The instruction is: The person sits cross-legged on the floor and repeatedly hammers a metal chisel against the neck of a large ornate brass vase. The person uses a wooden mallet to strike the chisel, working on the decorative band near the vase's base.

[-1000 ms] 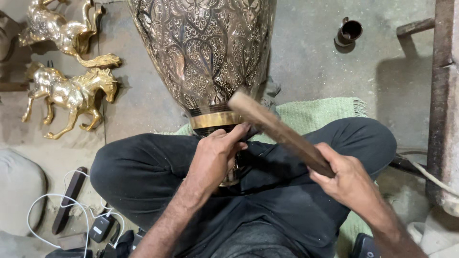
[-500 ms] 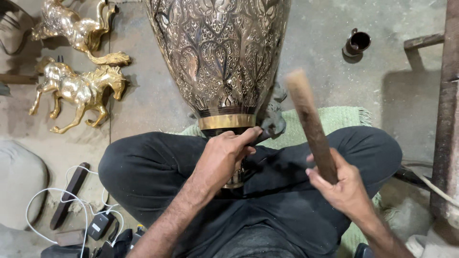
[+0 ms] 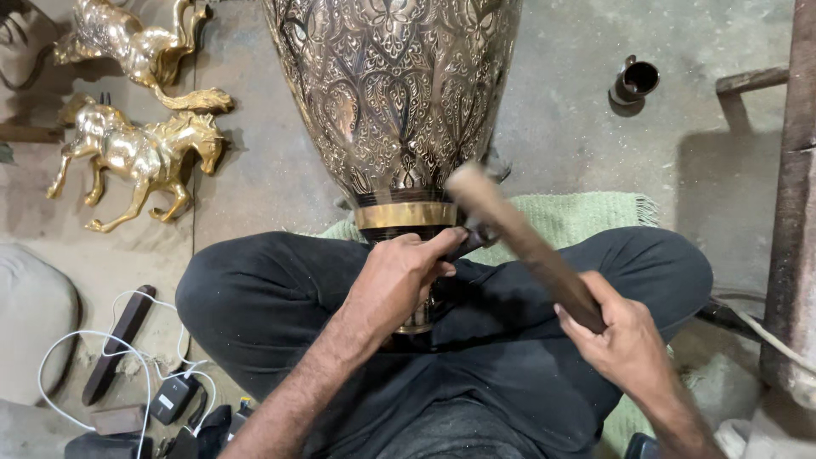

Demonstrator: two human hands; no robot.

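Note:
A large engraved brass vase [image 3: 395, 93] lies across my crossed legs, its gold-banded neck [image 3: 406, 214] toward me. My left hand [image 3: 398, 280] is closed around a thin dark chisel [image 3: 472, 245] whose tip rests at the vase's neck. In my right hand [image 3: 625, 344] I grip a wooden stick [image 3: 523, 246] by its lower end. The stick is blurred, and its upper end is right over the chisel's head beside the neck band.
Two brass horse figures [image 3: 140, 153] [image 3: 127, 42] lie on the concrete floor at left. A small dark metal cup [image 3: 636, 82] stands at upper right. A green mat [image 3: 578, 217] is under my legs. White cables and a charger [image 3: 174, 395] lie at lower left. A wooden post [image 3: 795, 195] runs along the right edge.
My right hand lifted the stick upright half a second ago and has now swung it down onto the chisel by the vase's neck. The left hand has stayed put.

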